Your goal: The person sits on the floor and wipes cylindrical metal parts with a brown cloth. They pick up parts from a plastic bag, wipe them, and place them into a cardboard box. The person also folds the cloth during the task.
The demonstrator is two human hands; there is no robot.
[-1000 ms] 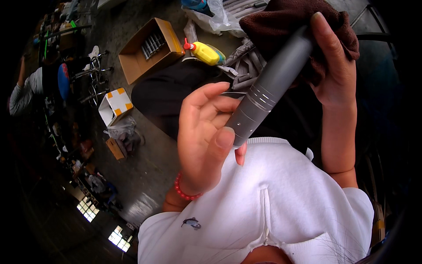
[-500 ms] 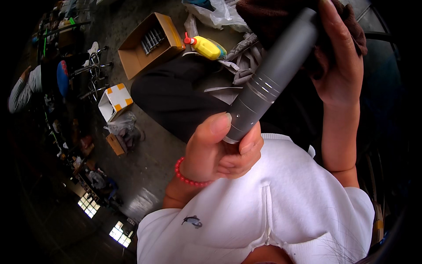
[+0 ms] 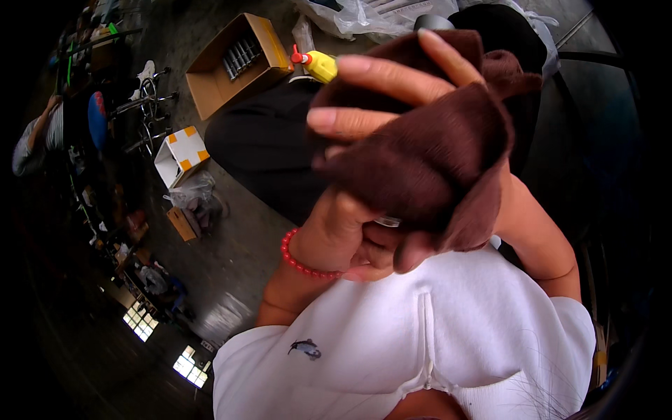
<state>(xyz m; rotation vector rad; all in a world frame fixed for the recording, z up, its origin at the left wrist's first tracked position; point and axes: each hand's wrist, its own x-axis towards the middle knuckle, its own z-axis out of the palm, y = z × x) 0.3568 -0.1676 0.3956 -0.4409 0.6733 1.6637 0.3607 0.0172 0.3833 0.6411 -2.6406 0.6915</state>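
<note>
My right hand (image 3: 399,80) grips a dark brown cloth (image 3: 434,154) and presses it around a grey metal cylinder. The cloth hides almost all of the cylinder; only its top end (image 3: 434,21) and a small shiny bit near my palm show. My left hand (image 3: 346,234), with a red bead bracelet (image 3: 297,259) at the wrist, is closed around the cylinder's lower end, just under the cloth. Both hands are raised close in front of my white shirt (image 3: 420,343).
On the grey floor lie an open cardboard box (image 3: 210,91) with metal parts, a yellow bottle (image 3: 322,65) with a red cap, a small white and orange box (image 3: 183,150) and clear plastic bags (image 3: 364,14). Another person (image 3: 31,136) sits at the far left by a blue stool (image 3: 98,115).
The brown cloth has come down over the grey cylinder, which was bare before. My right hand now wraps the cloth around it, and my left hand has shut on the lower end.
</note>
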